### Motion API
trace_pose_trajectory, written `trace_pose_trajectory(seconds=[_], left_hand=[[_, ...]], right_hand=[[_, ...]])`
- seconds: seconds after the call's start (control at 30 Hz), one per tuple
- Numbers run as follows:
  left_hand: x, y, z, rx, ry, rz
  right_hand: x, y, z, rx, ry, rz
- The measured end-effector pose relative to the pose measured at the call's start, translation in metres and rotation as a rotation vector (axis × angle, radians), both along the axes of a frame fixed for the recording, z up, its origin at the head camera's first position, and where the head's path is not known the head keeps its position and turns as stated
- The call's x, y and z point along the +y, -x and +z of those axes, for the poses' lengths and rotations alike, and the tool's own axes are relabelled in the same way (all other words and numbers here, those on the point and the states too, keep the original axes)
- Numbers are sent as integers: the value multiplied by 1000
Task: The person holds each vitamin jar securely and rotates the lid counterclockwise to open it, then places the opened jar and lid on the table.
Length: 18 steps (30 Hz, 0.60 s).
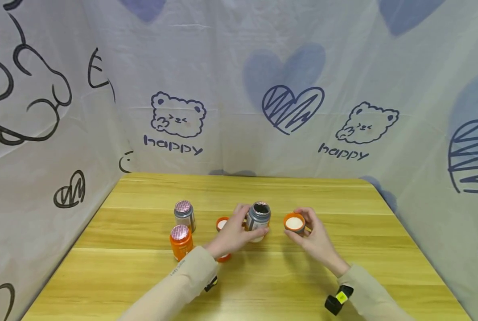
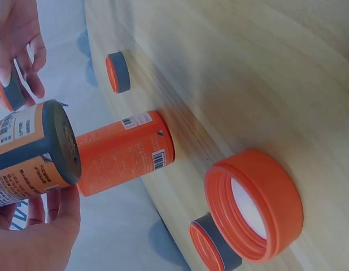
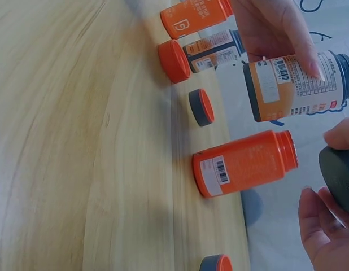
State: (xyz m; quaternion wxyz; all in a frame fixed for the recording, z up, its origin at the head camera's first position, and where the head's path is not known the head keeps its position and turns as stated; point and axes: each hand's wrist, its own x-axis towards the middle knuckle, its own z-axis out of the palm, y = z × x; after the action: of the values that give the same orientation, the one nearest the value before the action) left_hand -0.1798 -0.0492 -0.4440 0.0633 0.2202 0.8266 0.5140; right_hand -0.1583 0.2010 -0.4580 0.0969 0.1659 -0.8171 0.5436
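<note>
My left hand (image 1: 232,232) grips a grey bottle (image 1: 258,221) with an orange and white label, held up off the table. Its mouth faces up and looks dark, with a shiny rim. To its right, my right hand (image 1: 317,238) pinches a cap (image 1: 294,224) by its sides, apart from the bottle. The cap is grey outside, with an orange rim and a white liner turned upward. In the right wrist view an orange bottle (image 3: 242,164) stands on the table beyond the held bottle; the head view mostly hides it.
Left on the wooden table (image 1: 114,263) stand a grey bottle (image 1: 185,218) and an orange bottle (image 1: 179,249), both foil-topped. An orange cap (image 2: 282,209) and grey caps (image 2: 119,72) (image 3: 200,107) lie on the table. A printed cloth (image 1: 231,133) hangs behind.
</note>
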Motion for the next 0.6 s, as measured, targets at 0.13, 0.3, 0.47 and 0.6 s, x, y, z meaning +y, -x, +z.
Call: trace_pose_trajectory(seconds=[0.13,0.3,0.47,0.6], left_hand=[[3,-1,-3,40,1,3],[7,-3,-8,48,9,-8],[12,-5,-12,25,4,-31],[16,-6,-15,50,32,-48]], right_hand=[[3,-1,0,-24,-17,-11],[8,-4,1,-69,-91,-43],[15,-7,1,-80,-152,-48],[20,-7,-4,-60,-183,-34]])
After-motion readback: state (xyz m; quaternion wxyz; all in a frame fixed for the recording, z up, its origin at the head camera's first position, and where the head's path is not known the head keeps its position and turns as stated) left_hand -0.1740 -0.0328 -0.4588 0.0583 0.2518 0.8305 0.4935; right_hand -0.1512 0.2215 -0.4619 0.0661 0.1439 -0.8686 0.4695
